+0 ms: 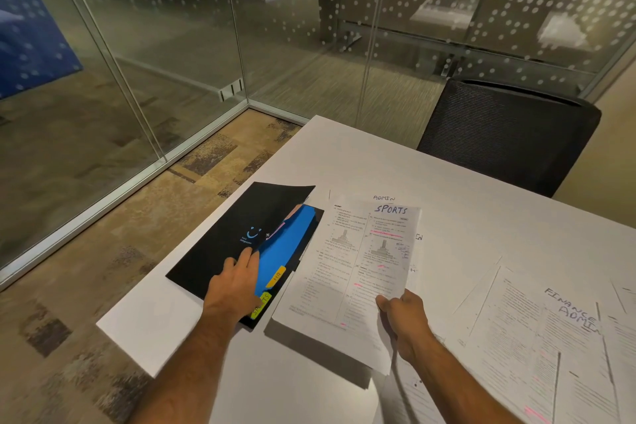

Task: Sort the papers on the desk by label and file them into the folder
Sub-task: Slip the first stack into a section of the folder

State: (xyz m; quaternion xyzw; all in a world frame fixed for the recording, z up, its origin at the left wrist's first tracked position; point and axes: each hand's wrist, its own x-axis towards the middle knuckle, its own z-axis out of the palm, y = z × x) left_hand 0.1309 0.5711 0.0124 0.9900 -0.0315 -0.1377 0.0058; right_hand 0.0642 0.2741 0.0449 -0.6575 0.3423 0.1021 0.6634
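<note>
A black folder [220, 234] with a blue smiley lies at the desk's left corner, its cover partly lifted. Inside show a blue divider [287, 244], an orange tab marked HR [277, 276] and a yellow tab marked SPORTS [261, 306]. My left hand [237, 280] grips the cover's edge, fingers on the black cover. My right hand [402, 315] pinches the lower right corner of a printed sheet headed SPORTS [361, 272], held just above the desk beside the folder.
Under the held sheet lies a paper headed ADMIN [383, 198]. More printed sheets, labelled FINANCE [568, 301] and ADMIN, spread over the white desk [481, 210] at the right. A black mesh chair [509, 134] stands behind the desk. Glass walls [155, 45] enclose the room.
</note>
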